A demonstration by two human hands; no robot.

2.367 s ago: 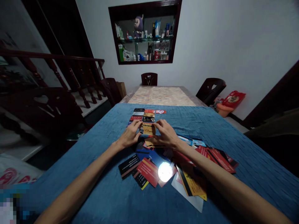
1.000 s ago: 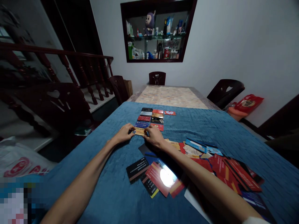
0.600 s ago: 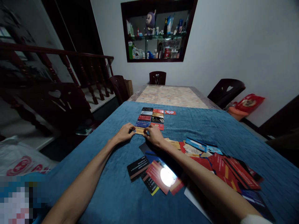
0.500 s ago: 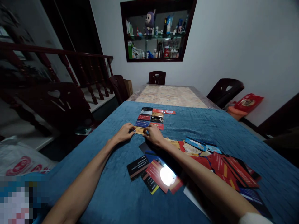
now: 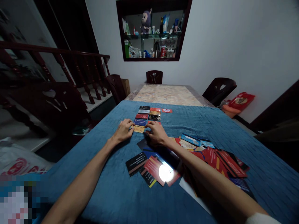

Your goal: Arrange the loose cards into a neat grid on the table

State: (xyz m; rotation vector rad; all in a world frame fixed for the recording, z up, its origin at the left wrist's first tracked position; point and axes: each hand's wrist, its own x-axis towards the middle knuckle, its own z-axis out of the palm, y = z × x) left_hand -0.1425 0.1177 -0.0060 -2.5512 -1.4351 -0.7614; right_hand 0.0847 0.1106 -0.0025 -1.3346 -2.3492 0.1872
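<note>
— While pressed flat to the blue cloth: left hand loosely curled, fingertips on gold card's left edge; right hand half open at its right edge, beside card rows.

— Hidden? Card print unreadable; scattered cards partly under the right forearm. Changed? Right hand drawn slightly off the card.

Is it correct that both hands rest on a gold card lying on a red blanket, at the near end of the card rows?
Not quite. The head view shows the blanket is blue, not red. The left hand and right hand do rest at the gold card, at the near end of the card rows.
</note>
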